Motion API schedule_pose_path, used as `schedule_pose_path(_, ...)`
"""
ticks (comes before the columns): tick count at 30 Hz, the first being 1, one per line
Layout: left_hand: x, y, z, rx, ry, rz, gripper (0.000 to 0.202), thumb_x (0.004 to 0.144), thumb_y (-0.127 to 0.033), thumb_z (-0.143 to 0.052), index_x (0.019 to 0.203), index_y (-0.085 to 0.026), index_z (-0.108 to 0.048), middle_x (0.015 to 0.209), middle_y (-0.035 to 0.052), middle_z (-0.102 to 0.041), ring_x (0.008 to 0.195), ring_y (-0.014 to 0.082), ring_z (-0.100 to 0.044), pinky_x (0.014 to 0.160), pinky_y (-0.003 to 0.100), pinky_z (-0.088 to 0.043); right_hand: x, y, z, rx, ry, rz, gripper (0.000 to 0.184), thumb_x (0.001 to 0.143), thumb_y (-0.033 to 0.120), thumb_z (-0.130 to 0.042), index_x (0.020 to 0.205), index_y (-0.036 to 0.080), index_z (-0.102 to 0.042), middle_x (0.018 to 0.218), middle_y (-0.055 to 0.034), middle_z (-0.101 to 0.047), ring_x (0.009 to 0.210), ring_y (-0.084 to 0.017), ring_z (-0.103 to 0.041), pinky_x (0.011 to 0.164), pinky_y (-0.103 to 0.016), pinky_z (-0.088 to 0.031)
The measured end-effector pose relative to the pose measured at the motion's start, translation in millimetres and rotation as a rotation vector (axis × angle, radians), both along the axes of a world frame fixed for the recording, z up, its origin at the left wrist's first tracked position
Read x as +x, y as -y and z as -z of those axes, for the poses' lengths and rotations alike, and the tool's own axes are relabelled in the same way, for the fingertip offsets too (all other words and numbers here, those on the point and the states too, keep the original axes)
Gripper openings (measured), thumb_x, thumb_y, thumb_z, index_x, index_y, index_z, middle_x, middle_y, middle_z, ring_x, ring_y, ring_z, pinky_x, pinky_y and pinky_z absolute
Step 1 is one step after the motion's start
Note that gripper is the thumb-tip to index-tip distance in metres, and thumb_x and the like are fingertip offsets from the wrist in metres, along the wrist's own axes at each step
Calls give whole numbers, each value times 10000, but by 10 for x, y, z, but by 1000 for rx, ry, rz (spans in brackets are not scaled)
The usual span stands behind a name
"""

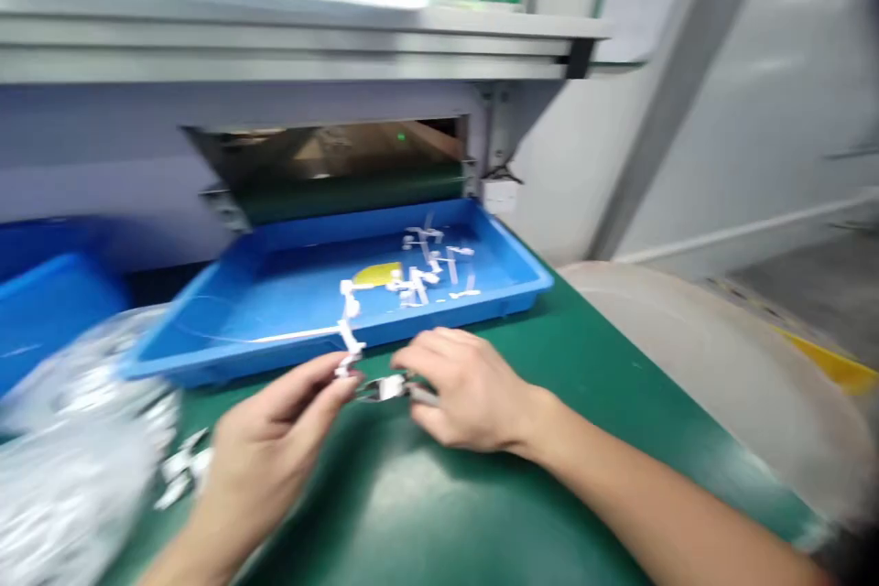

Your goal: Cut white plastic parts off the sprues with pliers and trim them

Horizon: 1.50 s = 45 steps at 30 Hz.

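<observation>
A thin white strip of small linked pieces (349, 330) runs up from the left hand (275, 439), whose grip is clenched, with thumb and fingers pinching the strip's lower end just above the bench. Its upper end lies over the front rim of a shallow blue tray (371, 233). Just beside it, a small shiny metal clip (385, 389) sits at the fingertips (418, 359) of the right hand (467, 394). Blur makes it hard to say whether that grip is clenched on the clip or only touching it.

More white scraps (426, 270) and a yellow piece (376, 273) lie in the tray. Left of the hands, a clear plastic bag of parts (75, 458) slumps on the green bench (439, 513), with loose white pieces (182, 467) just beside it and a second blue bin (51, 320) behind. Past the tray, a grey machine (103, 165) opens in a dark slot (330, 165) — a small green light (401, 137) glows inside.
</observation>
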<state>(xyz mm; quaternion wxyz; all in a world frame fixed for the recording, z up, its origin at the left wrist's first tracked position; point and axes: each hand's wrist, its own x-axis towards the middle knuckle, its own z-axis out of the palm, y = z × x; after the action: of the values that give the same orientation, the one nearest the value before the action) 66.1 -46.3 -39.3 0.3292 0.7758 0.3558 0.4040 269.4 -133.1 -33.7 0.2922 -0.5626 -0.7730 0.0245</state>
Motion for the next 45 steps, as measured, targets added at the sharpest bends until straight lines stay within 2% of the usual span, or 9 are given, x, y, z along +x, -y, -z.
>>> schedule_pose_path(1,-82,53,-31,31,-66,2,209,818,-405,-698,980,-279,-738,943,-13,-741,803,208,-689,752,293,-578,-1,24,27,-55,-19,24,267,780,181,-566,1042,213,-610,959,-28,-644,872,-194,-554,834,-337,-441)
schedule_pose_path(4,-170,110,-38,77,-135,118,201,916,-342,-607,1066,-264,-716,1003,0,-732,860,175,-686,829,272,-550,-47,-4,84,-134,-86,52,327,773,123,-548,1081,223,-597,1011,-28,-634,908,-200,-554,841,-346,-444)
schedule_pose_path(8,-159,136,-21,66,-142,230,223,956,-258,-563,1149,-258,-676,1051,-5,-705,922,129,-658,846,219,-511,-130,2,87,-153,-95,53,333,790,107,-540,1097,229,-583,1026,-24,-624,919,-207,-545,830,-356,-443)
schedule_pose_path(13,-171,188,-41,56,-109,304,228,975,-215,-538,1167,-262,-653,1076,-28,-680,959,91,-628,885,183,-466,-117,25,113,-164,-42,52,350,797,105,-542,1122,229,-579,1041,-32,-622,925,-223,-540,845,-380,-437)
schedule_pose_path(27,-165,189,-21,73,-103,308,220,984,-201,-518,1166,-233,-639,1079,-16,-666,973,89,-615,895,182,-458,-78,16,134,-159,52,76,308,799,130,-554,1089,227,-591,998,-37,-616,896,-221,-532,825,-367,-422)
schedule_pose_path(33,-180,168,23,153,-139,315,218,989,-207,-502,1161,-198,-636,1029,16,-669,934,111,-618,849,206,-469,-128,25,131,-292,125,102,156,803,124,-528,923,215,-571,900,-29,-612,846,-207,-544,749,-326,-395)
schedule_pose_path(38,-173,107,78,200,-232,345,214,998,-233,-477,1139,-187,-632,968,25,-660,860,122,-608,789,226,-464,-34,27,32,-465,54,32,83,816,140,-517,760,201,-518,746,11,-602,650,-139,-512,594,-269,-325)
schedule_pose_path(42,-189,33,58,288,-428,489,232,987,-262,-474,1129,-181,-638,940,38,-656,854,149,-600,786,254,-462,219,36,-143,-666,-85,-110,120,824,178,-532,714,201,-575,661,37,-604,573,-113,-494,523,-242,-306)
schedule_pose_path(45,-252,-40,-2,377,-604,557,210,943,-264,-514,1071,-203,-669,922,38,-636,839,164,-588,748,264,-454,310,23,-210,-545,-245,-8,107,848,213,-529,855,218,-636,777,34,-649,659,-123,-546,591,-228,-379)
